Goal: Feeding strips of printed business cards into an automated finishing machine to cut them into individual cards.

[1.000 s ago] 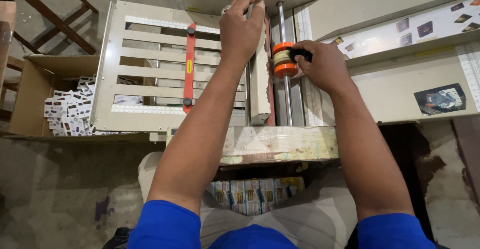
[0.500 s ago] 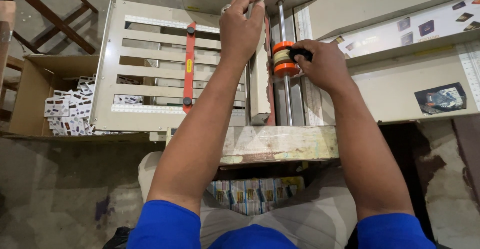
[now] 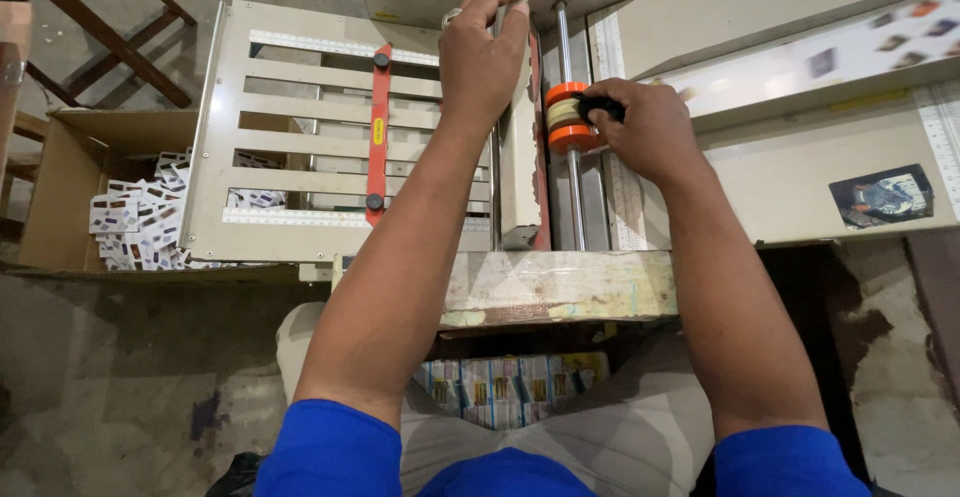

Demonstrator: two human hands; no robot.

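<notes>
Your right hand (image 3: 645,127) is pinching the black knob (image 3: 600,109) beside the orange roller (image 3: 566,117); your left hand (image 3: 483,52) is gripping the machine's upright guide plate (image 3: 520,172), fingertips partly hidden.

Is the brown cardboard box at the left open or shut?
Open. The cardboard box has its top flaps spread, and a pile of small printed cards shows inside it.

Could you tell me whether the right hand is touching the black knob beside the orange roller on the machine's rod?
Touching. The head view shows the right hand with its fingers wrapped around the black knob, no gap between them, right beside the orange roller.
</notes>
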